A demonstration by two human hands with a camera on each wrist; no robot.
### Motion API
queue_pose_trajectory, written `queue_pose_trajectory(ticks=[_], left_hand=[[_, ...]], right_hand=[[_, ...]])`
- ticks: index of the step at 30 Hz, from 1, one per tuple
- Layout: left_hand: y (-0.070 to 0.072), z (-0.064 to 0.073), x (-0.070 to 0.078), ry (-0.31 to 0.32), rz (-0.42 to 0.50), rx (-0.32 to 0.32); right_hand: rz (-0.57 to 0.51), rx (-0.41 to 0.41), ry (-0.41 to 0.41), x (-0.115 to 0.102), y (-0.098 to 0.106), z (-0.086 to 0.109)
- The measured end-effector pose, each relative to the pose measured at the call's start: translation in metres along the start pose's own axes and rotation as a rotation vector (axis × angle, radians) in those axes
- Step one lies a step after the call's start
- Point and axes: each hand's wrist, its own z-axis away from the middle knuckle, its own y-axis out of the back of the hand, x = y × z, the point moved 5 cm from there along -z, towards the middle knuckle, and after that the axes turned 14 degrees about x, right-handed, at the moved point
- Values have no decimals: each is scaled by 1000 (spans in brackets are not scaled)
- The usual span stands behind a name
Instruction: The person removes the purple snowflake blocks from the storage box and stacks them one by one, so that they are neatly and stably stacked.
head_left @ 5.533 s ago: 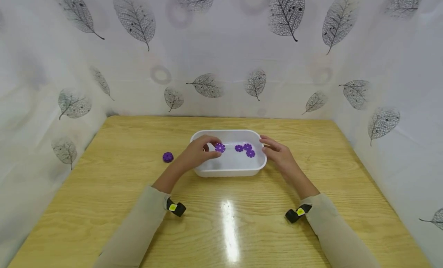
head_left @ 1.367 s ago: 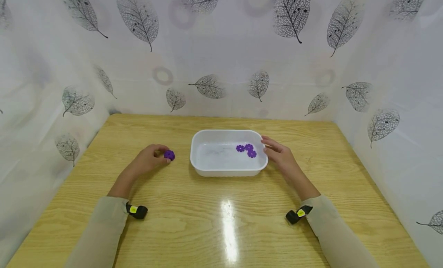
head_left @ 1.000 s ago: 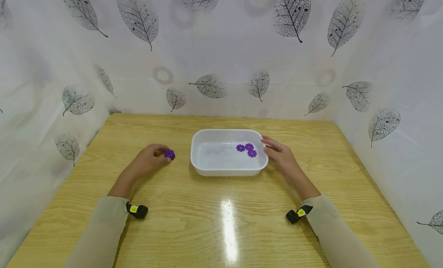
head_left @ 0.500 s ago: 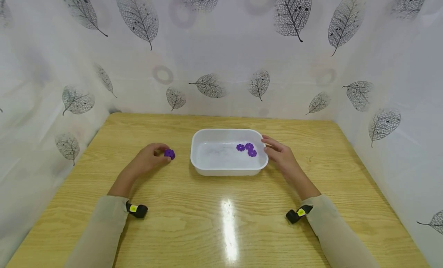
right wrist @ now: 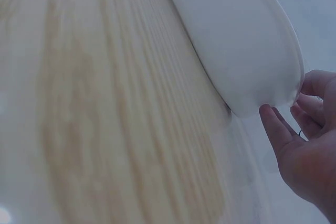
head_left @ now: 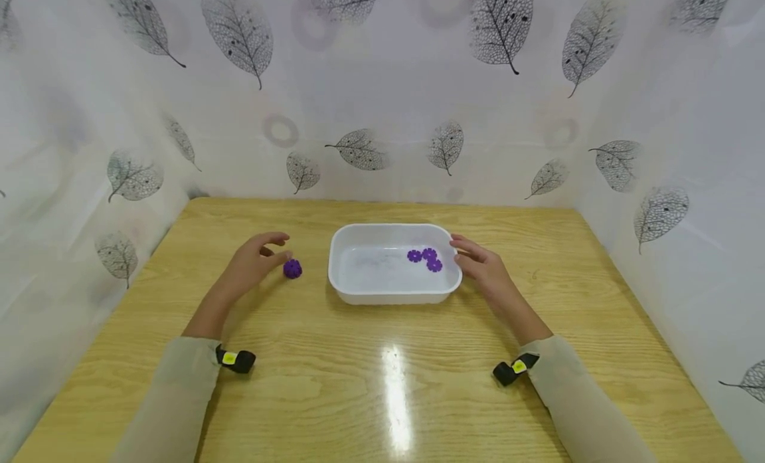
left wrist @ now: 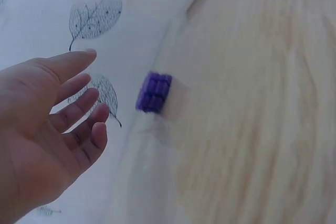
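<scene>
A small stack of purple flower-shaped discs (head_left: pixel 292 269) rests on the table, its ridged side showing in the left wrist view. Just behind and left of it, my left hand (head_left: pixel 255 258) is held with thumb and fingers apart and nothing between them; the thumb tip is right by the stack's top edge. The white plastic tub (head_left: pixel 370 293) stands to the right, with three purple discs (head_left: pixel 429 253) lying in its right half. At the tub's right end my right hand (head_left: pixel 485 269) rests its fingertips on the rim, and in the right wrist view its thumb touches the outer wall.
The wooden table (head_left: pixel 323 383) carries the tub and the stack. A white curtain with leaf prints (head_left: pixel 382 84) encloses the back and both sides. Black wrist cameras (head_left: pixel 242 361) sit on both sleeves.
Earlier my left hand set a disc down from over the tub's left part and pinched the stack at the left; now it has let go and lifted back. The right hand has stayed.
</scene>
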Motion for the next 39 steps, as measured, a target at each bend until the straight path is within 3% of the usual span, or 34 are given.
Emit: queue_pose_trajectory(ticks=[7, 17, 23, 30, 39], left_hand=[[-20, -8, 39, -57, 50, -13], [-72, -21, 94, -169, 113, -108], [-108, -29, 111, -212, 118, -192], [-137, -38, 131, -242, 64, -260], [-175, -53, 145, -244, 28, -308]], right_hand=[[14, -2, -12, 1, -1, 1], [-2, -5, -2, 0, -2, 1], [14, -12, -3, 1, -2, 3], [9, -7, -6, 1, -2, 2], [1, -5, 11, 1, 1, 1]])
